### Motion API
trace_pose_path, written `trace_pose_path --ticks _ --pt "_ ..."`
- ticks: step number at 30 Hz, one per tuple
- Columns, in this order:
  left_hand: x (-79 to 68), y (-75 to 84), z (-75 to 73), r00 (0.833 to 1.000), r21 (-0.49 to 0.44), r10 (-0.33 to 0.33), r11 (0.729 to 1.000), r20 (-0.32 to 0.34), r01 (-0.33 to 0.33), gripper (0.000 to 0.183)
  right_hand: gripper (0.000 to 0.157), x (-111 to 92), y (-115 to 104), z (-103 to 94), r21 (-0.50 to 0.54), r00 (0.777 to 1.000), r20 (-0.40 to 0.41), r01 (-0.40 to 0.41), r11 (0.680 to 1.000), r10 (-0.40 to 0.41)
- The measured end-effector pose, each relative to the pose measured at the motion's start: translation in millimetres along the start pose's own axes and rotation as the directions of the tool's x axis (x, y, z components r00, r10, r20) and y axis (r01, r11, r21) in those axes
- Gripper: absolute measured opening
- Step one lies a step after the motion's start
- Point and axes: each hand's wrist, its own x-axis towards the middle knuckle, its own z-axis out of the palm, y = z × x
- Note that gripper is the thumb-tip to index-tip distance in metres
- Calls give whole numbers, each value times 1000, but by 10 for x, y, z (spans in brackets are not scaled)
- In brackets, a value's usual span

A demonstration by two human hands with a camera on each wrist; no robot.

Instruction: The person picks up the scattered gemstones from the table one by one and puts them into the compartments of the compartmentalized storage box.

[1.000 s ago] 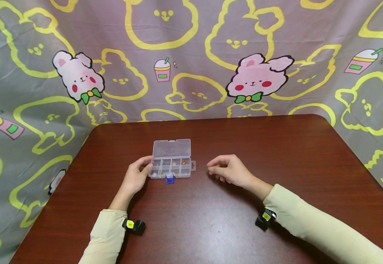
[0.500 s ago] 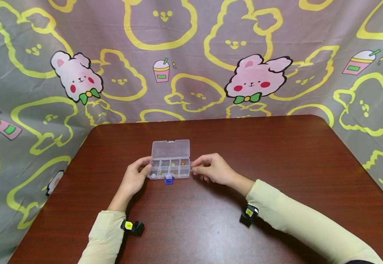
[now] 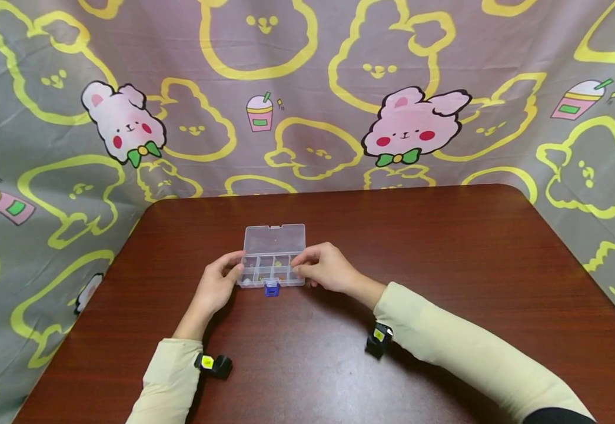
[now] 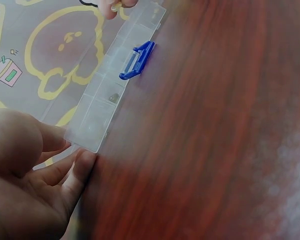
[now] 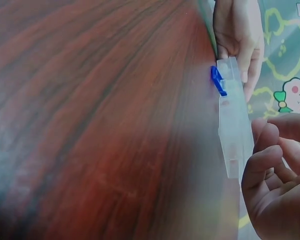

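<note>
A clear plastic compartment box [image 3: 256, 284] stands on the table with its lid [image 3: 274, 240] raised at the back. Its blue latch [image 3: 272, 289] hangs at the front. My left hand [image 3: 217, 285] holds the box's left end between thumb and fingers. Over the right-end compartments is my right hand [image 3: 331, 271], thumb and forefinger close together at the back right one. Whether they pinch anything is hidden. Small bead-like pieces lie in several compartments, among them a pale yellowish one [image 3: 278, 264] and a dark greenish one [image 4: 113, 98].
The box stands on a dark reddish-brown wooden table [image 3: 418, 229]. A patterned curtain [image 3: 307, 70] with cartoon rabbits hangs behind the table and along its sides. Both wrists carry small black cameras [image 3: 378, 340].
My right hand has moved left from beside the box to over its right-end compartments, covering the orange piece seen there before. My left hand has stayed on the box's left end.
</note>
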Motion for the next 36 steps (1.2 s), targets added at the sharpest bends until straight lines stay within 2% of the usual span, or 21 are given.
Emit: trace_pose_path --ticks 8,21,29,36 --pt "-5 11 -4 1000 8 4 1000 0 -4 33 13 32 -36 37 -10 1000 -1 15 1000 -15" --pt "-1 12 1 1000 19 7 1000 6 -7 33 12 10 -62 53 -30 1000 15 -13 999 14" --pt "24 18 15 1000 20 23 1000 20 -23 33 10 -16 -69 8 -37 1000 10 -20 999 20" --pt "15 1 -40 998 16 50 999 22 -51 32 9 -62 -43 -76 -57 1000 -19 -10 998 9"
